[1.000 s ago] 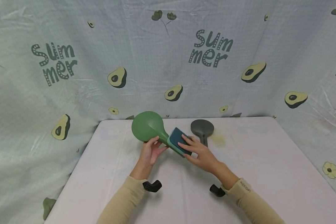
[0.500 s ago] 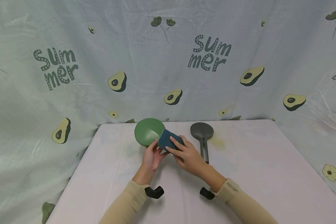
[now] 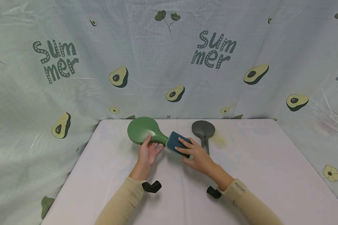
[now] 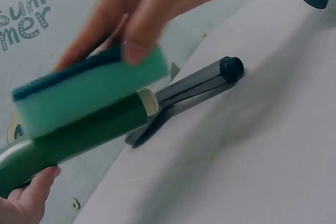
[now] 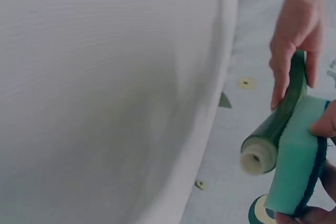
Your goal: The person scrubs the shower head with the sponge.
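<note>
**Scouring sponge (image 3: 173, 142) against green shower head (image 3: 142, 129)**

My left hand (image 3: 147, 155) holds the green shower head near its neck, above the pale table (image 3: 169, 203). My right hand (image 3: 199, 158) pinches the sponge, blue scourer (image 5: 315, 169) outward, foam (image 4: 89, 93) along the handle (image 4: 105, 129). Farther right, grey shower head (image 3: 203, 128) flat on the table. Behind: avocado-print cloth (image 3: 146, 47).

Beige sleeves (image 3: 121, 200), black wrist fittings (image 3: 214, 192)
The left hand (image 3: 147, 155) and right hand (image 3: 199, 158) are bare; small dark lettering (image 3: 240, 187) marks the right cuff (image 3: 231, 191); the left fitting (image 3: 152, 187) is bent.
</note>
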Demonstrator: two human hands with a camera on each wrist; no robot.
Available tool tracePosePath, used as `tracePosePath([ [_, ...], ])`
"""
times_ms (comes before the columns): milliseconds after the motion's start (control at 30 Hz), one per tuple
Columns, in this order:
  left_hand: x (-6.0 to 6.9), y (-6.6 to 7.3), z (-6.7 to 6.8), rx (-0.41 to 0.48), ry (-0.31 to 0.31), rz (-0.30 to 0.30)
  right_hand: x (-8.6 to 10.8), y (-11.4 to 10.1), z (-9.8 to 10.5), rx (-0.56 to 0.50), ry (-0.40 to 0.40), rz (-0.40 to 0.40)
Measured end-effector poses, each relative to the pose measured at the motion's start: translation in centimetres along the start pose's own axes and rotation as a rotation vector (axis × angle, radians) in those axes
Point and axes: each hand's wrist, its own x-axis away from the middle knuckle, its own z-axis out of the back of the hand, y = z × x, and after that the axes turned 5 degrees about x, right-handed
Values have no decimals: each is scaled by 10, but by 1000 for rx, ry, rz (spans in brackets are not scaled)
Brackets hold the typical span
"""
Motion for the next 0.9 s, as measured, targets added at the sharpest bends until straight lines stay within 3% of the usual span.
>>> tracePosePath([
  [100,2,-5,-5,-45,-24,23,-13,-4,0,-59,37,-74],
  [233,4,-10,-9,-94,-65,46,-25,-10,1,-69,74,-25],
  [333,3,-7,-6,-73,-51,38,-21,-10,3,-91,2,21],
  [500,3,4,1,-17,-12,46,-1,6,12,-227,-144,-28],
  [633,3,6,0,21,-15,42,0,17,17,-293,-135,-55],
  [800,6,-3,-5,-25,-64,75,-13,16,16,-285,-104,-71],
  [900,9,-5,-6,-22,-80,86,-16,15,16,-350,-119,-76],
])
